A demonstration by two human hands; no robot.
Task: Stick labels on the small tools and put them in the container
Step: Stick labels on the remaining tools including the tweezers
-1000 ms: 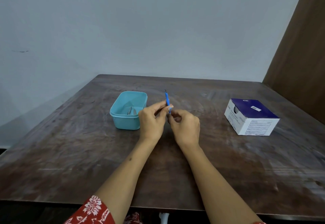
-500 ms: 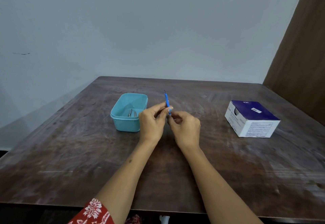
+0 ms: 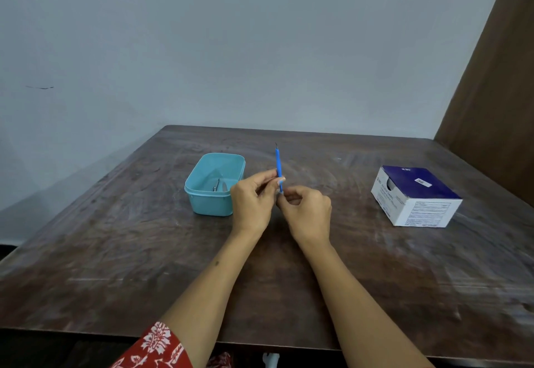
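A white-and-navy cardboard box [image 3: 416,195] is sitting at the right of the frame, well apart from the hands, and a teal plastic container [image 3: 214,184] is lying left of centre, just beside the left hand [image 3: 252,201] — inside it a small metal tool [image 3: 216,186] is resting on the bottom. Nothing is lying between the hands and the container. The slim blue tool [image 3: 278,165] is standing near the centre of the frame, raised above the table, its long axis almost upright and its thin dark tip pointing toward the top of the frame. The left hand is pinching its lower shaft, and the right hand [image 3: 306,211] is gripping the bottom end, fingers curled. A worn dark wooden table [image 3: 115,252] is filling the lower half — behind it a pale wall [image 3: 231,49], and a brown panel [image 3: 497,78] at the upper right
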